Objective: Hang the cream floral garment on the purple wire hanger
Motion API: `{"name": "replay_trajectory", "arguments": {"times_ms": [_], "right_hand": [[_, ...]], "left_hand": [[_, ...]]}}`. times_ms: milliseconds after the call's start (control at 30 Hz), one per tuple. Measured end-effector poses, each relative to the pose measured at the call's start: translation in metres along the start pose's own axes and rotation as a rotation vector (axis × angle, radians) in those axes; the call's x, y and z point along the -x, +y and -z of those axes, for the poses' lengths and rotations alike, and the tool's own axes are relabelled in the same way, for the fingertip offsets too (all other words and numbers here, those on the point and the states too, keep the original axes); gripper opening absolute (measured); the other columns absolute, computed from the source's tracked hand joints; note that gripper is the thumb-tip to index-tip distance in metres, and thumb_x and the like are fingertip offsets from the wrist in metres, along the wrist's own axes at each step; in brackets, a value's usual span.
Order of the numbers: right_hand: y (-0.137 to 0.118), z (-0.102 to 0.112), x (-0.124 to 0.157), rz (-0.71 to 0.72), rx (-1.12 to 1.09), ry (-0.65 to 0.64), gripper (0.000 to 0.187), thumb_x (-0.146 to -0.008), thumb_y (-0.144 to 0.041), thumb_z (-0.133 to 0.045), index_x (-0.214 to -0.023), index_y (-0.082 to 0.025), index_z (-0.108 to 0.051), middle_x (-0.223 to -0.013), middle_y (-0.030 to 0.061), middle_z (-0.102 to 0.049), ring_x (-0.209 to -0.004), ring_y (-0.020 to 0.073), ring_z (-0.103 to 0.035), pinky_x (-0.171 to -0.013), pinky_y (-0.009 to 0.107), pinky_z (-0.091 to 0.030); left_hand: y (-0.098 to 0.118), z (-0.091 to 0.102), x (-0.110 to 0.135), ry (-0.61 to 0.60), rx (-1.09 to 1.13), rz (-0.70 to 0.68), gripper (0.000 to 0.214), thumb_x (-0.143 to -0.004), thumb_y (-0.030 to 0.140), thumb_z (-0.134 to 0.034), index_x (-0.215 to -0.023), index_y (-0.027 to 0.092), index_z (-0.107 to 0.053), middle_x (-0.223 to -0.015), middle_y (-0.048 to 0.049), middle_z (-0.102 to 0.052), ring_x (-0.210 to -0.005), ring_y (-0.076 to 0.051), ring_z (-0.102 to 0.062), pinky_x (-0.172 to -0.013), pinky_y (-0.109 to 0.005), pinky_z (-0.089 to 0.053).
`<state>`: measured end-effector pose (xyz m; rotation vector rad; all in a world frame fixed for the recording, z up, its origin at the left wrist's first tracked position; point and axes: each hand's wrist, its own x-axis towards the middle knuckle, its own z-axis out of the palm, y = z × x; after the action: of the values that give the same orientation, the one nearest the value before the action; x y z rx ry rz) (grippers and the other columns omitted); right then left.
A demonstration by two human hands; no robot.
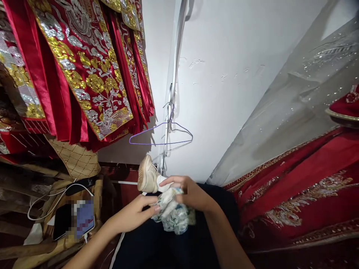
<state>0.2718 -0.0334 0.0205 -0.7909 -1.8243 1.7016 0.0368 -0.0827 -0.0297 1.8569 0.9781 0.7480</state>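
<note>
Over my lap, a bunched piece of white cloth [175, 218] with green and blue print is gathered between both hands. My left hand [140, 213] pinches its left edge between thumb and fingers. My right hand [193, 192] is closed on its upper right side, the fingers bent over the fabric. Much of the cloth is crumpled, so its shape and kind cannot be made out. Just beyond the hands are a white sock and a cream shoe [148, 175] on a raised foot.
A purple wire hanger [161, 143] hangs from a white rail against the wall. Red embroidered garments [95, 82] hang at upper left, and red beaded fabric [294, 194] lies right. At lower left, a wooden stool [98, 198] holds a phone [85, 216] and white cable.
</note>
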Motion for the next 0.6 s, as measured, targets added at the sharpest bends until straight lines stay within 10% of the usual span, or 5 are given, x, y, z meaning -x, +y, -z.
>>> {"name": "replay_trajectory", "arguments": {"times_ms": [133,300,467,600], "right_hand": [[-0.045,0.028,-0.008,0.185,0.064,0.426,0.021,-0.073,-0.018,-0.062,-0.093,-0.016,-0.067,-0.077,0.0043,-0.067,-0.057,0.0131,-0.056,-0.052,0.025,-0.043],[-0.058,0.089,-0.061,0.647,0.217,0.878,0.035,-0.073,-0.020,-0.063,-0.108,-0.020,-0.061,-0.101,0.0083,-0.068,-0.093,0.0211,-0.064,-0.079,0.033,-0.050],[0.018,0.110,-0.129,0.313,0.344,0.672,0.031,-0.077,-0.026,-0.055,-0.105,-0.017,-0.063,-0.106,0.0083,-0.068,-0.098,0.0218,-0.061,-0.090,0.035,-0.045],[0.063,0.107,-0.126,0.190,0.382,0.540,0.023,-0.078,-0.025,-0.052,-0.097,-0.018,-0.063,-0.089,0.0023,-0.068,-0.084,0.0197,-0.059,-0.080,0.030,-0.044]], "left_hand": [[-0.001,0.009,-0.014,0.020,-0.176,-0.052,0.034,-0.094,0.042,-0.050,-0.073,0.016,-0.060,-0.070,-0.0010,-0.055,-0.068,-0.015,-0.048,-0.066,-0.026,-0.038],[0.019,0.039,-0.022,0.309,-0.455,-0.042,0.030,-0.093,0.041,-0.050,-0.072,0.019,-0.057,-0.070,-0.0017,-0.054,-0.073,-0.019,-0.050,-0.069,-0.028,-0.037],[0.054,0.036,-0.013,0.307,-0.402,0.011,0.017,-0.091,0.033,-0.051,-0.079,0.021,-0.057,-0.075,-0.0011,-0.060,-0.071,-0.019,-0.054,-0.065,-0.026,-0.037],[0.034,0.041,-0.003,0.242,-0.486,0.132,0.011,-0.084,0.033,-0.058,-0.079,0.024,-0.063,-0.070,-0.0026,-0.063,-0.066,-0.021,-0.057,-0.060,-0.027,-0.033]]}}
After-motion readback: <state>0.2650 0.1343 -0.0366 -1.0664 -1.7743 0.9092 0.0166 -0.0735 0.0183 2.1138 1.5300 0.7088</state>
